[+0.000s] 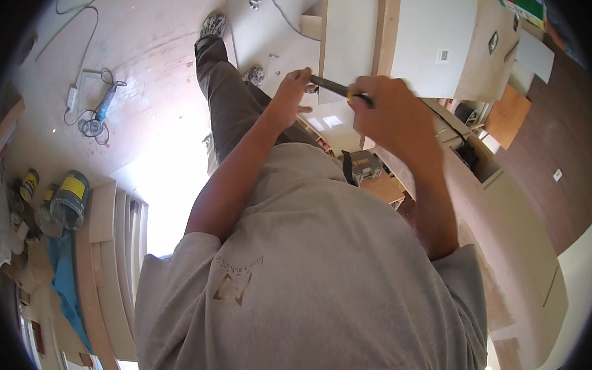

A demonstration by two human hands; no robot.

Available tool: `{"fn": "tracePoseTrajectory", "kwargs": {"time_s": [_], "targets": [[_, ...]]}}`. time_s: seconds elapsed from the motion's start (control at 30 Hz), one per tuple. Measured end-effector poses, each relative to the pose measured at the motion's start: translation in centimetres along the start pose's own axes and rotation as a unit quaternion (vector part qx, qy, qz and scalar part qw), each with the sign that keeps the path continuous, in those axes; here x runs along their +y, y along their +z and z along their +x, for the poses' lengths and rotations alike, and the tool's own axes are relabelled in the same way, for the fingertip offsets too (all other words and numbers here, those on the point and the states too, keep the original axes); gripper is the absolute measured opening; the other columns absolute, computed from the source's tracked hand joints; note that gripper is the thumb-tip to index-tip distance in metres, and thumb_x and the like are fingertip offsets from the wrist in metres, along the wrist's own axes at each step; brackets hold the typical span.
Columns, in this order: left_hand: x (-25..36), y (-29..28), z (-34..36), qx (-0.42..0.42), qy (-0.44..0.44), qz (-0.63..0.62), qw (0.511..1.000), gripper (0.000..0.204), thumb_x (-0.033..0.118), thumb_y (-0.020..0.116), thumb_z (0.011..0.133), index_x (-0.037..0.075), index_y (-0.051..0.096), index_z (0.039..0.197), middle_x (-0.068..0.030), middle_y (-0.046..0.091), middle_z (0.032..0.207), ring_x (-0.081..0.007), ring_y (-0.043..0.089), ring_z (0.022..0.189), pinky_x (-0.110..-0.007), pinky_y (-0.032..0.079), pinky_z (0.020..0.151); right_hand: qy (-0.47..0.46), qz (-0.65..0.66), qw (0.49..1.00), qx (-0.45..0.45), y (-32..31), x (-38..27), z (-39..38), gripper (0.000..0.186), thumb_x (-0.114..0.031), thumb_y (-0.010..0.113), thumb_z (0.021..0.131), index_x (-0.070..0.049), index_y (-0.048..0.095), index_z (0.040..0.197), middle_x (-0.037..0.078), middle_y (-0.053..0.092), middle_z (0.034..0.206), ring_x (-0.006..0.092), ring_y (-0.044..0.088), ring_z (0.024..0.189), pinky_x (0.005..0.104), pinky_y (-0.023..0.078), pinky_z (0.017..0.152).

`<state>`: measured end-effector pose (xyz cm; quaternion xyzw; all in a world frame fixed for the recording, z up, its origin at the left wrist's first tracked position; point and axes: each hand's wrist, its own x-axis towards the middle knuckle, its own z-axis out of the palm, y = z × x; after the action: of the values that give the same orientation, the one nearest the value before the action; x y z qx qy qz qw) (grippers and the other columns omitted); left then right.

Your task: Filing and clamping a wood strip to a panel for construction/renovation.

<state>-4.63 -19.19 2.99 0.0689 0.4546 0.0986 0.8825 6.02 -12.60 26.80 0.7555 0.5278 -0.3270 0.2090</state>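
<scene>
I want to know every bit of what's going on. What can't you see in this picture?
- Head view: the dark slim tool has its rear end inside the right hand.
- Its tip is hidden behind the left hand.
- The small screws on the white board are too tiny to tell apart.

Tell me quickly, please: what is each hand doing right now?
Left hand: fingers at the tip of the screwdriver, against the white panel; grip cannot be told.
Right hand: closed around the screwdriver's handle.
</scene>
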Motion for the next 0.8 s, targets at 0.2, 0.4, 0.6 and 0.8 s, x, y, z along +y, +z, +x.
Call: {"fn": "tracePoseTrajectory", "kwargs": {"time_s": [0.2,0.4,0.6,0.8], "targets": [[-1.8,-3.9,3.3,-0.056,-0.022,-0.002,0.998,0.056,0.056,0.055,0.098,0.008,0.053,0.126,-0.0058,0.052,0.129,-0.0244,0.048,0.126,-0.059,0.049,0.093,-0.046,-0.014,0.999,0.022,3.1,1.4,2.7,0.023,-0.021,0.063,0.085,-0.007,0.075,0.099,0.015,0.068,0.074,0.0272,0.069,0.070,0.0387,0.053,0.068],[0.9,-0.8,0.0,-0.074,0.031,0.009,0.997,0.054,0.058,0.055,0.097,0.013,0.053,0.126,-0.0046,0.051,0.126,-0.0238,0.048,0.122,-0.057,0.052,0.086,0.034,0.018,0.999,0.014,-4.2,-0.9,0.0,0.021,-0.022,0.067,0.086,-0.005,0.074,0.095,0.013,0.068,0.073,0.0224,0.066,0.065,0.0355,0.050,0.063],[-3.2,-5.2,4.1,-0.036,-0.108,0.024,0.993,0.065,0.060,0.053,0.097,0.008,0.050,0.136,-0.0103,0.049,0.137,-0.0320,0.041,0.129,-0.070,0.048,0.089,-0.054,-0.020,0.998,0.029,4.8,0.6,3.9,0.018,-0.019,0.061,0.086,-0.005,0.072,0.091,0.014,0.069,0.079,0.0307,0.068,0.074,0.0395,0.052,0.070],[0.7,-2.1,0.7,-0.074,-0.081,0.028,0.994,0.060,0.055,0.052,0.099,0.008,0.050,0.136,-0.0099,0.048,0.139,-0.0293,0.043,0.130,-0.062,0.054,0.090,-0.029,0.039,0.997,0.055,-1.4,0.4,1.4,0.016,-0.014,0.059,0.083,-0.004,0.070,0.084,0.020,0.069,0.084,0.0392,0.068,0.077,0.0487,0.055,0.074]]}}
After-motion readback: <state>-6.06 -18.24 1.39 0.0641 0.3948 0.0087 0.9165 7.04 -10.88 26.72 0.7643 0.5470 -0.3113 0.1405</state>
